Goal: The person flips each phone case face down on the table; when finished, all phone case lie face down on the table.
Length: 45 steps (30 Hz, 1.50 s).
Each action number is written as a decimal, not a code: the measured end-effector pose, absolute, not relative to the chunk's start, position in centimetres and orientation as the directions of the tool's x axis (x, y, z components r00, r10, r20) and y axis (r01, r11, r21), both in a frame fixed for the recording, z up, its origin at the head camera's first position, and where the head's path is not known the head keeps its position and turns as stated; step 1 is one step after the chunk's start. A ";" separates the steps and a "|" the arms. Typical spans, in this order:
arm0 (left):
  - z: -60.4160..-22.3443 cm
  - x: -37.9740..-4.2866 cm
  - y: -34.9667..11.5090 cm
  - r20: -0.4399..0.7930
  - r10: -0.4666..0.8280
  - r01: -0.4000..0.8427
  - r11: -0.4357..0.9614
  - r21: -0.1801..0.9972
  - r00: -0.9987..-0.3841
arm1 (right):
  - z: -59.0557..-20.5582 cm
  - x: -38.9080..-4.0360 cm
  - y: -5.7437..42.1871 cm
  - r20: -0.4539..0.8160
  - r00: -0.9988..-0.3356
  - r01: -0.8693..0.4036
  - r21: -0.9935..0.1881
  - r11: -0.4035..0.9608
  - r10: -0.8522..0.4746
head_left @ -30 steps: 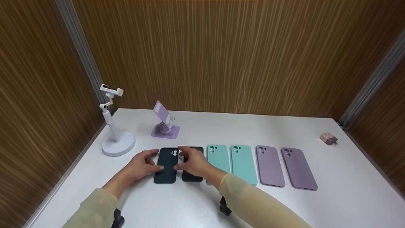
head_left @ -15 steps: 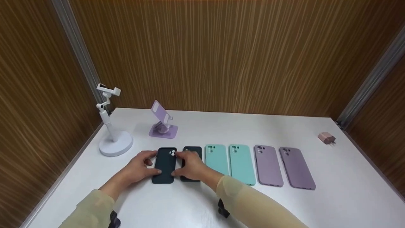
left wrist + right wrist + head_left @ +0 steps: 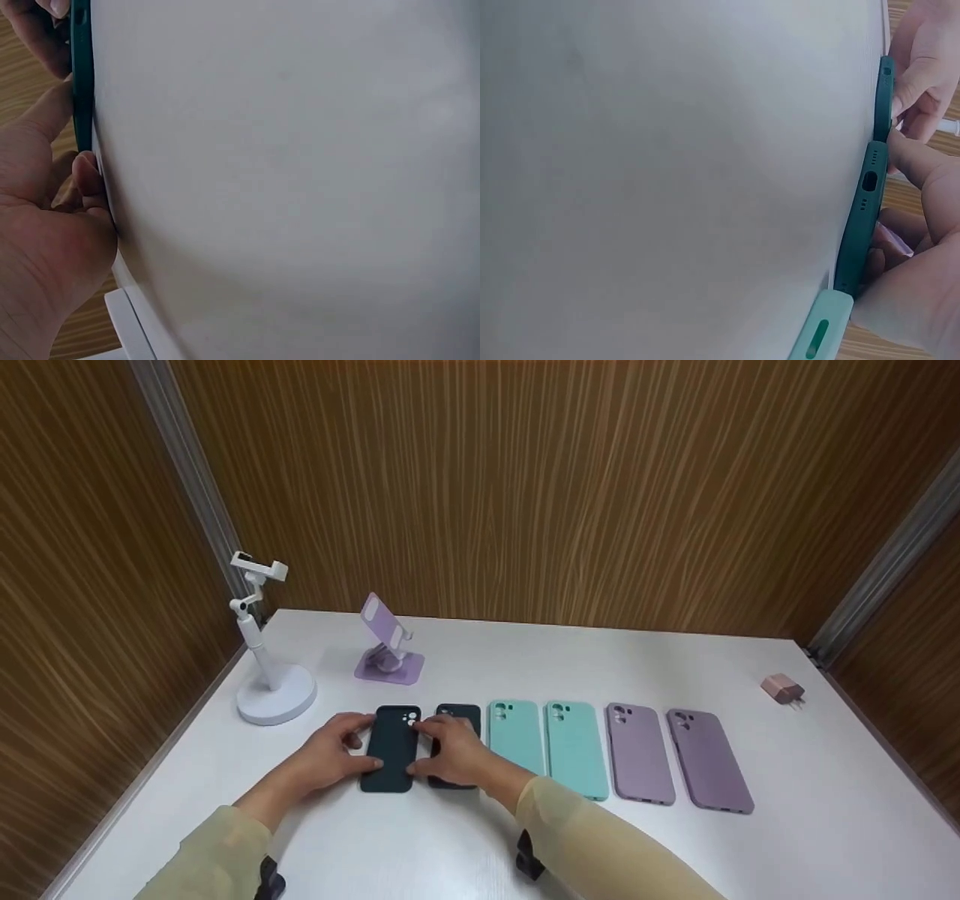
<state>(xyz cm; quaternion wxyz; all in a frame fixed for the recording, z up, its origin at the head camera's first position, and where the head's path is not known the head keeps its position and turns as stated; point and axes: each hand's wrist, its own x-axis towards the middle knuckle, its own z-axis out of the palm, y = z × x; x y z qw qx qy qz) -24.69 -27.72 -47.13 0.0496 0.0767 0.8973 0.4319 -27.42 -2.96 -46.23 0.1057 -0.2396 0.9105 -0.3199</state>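
Note:
A dark green phone case (image 3: pixel 391 754) lies back up on the white table between my hands. My left hand (image 3: pixel 330 754) holds its left edge, with the thumb near the middle and the forefinger by the top corner. On the opposite edge, my right hand (image 3: pixel 455 751) holds it with thumb and forefinger, beside the camera holes. Under the right hand lies a second dark phone case (image 3: pixel 471 712), partly hidden. In the right wrist view, this nearer case (image 3: pixel 859 217) shows its port end. The left wrist view shows the held case (image 3: pixel 82 90) edge-on at the fingertips.
To the right lie two mint phone cases (image 3: pixel 514 735) (image 3: pixel 576 750) and two purple phone cases (image 3: pixel 641 754) (image 3: pixel 710 761) in a row. Behind stand a white phone stand (image 3: pixel 276 694) and a purple folding stand (image 3: pixel 390 667). A pink charger plug (image 3: pixel 781 688) lies far right.
The right forefinger has come down from the case's top corner to beside the camera holes. Both thumbs have shifted slightly toward the near end. The cases stay in place.

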 end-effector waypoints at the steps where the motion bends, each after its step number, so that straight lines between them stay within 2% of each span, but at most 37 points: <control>1: -47.0 -24.6 -27.7 -0.024 0.177 0.091 0.615 0.783 -0.984 | -46.2 -27.4 -3.0 -0.042 -0.864 -0.365 -0.635 0.681 -0.502; 10: -46.4 -24.8 -27.8 -0.055 0.159 0.046 0.571 0.820 -0.986 | -46.1 -27.4 -3.1 -0.052 -0.869 -0.344 -0.653 0.675 -0.492; 15: -45.6 -25.1 -27.4 -0.116 0.159 -0.015 0.529 0.848 -0.980 | -46.1 -27.4 -2.9 -0.035 -0.866 -0.365 -0.638 0.678 -0.499; 23: -44.5 -25.0 -26.9 -0.128 0.149 -0.069 0.348 0.935 -0.980 | -46.0 -27.0 -3.0 -0.010 -0.853 -0.404 -0.620 0.673 -0.521; 28: -44.3 -24.8 -26.4 -0.099 0.136 -0.059 0.269 0.961 -0.986 | -45.8 -27.0 -3.3 0.013 -0.846 -0.452 -0.548 0.704 -0.533; 34: -44.1 -24.6 -25.7 -0.068 0.133 -0.031 0.262 0.965 -0.989 | -45.7 -27.1 -3.7 0.042 -0.838 -0.490 -0.496 0.717 -0.544; 45: -44.0 -24.3 -25.8 -0.047 0.125 -0.013 0.264 0.965 -0.991 | -45.4 -27.7 -3.9 0.020 -0.823 -0.473 -0.577 0.666 -0.567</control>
